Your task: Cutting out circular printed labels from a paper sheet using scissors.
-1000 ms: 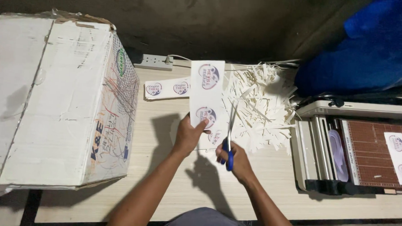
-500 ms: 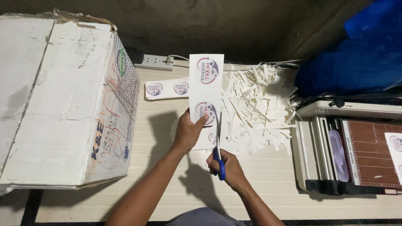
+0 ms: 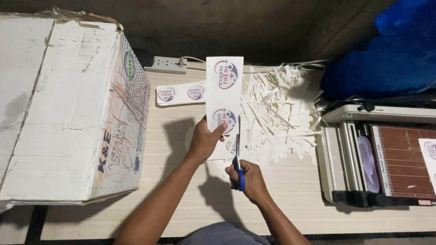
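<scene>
Since a second ago the blue-handled scissors (image 3: 237,160) have slid down the right edge of the white printed paper strip (image 3: 223,96), held upright above the counter (image 3: 293,189) middle. Left hand (image 3: 205,139) pinches its lower end; right hand (image 3: 247,180) grips the handles. Thin and floppy, it wants support near the cut. Blades are hard to make out.

Glossy paper strip (image 3: 223,93); metal scissors (image 3: 238,155), plastic handles; worn cardboard box (image 3: 67,106).
</scene>
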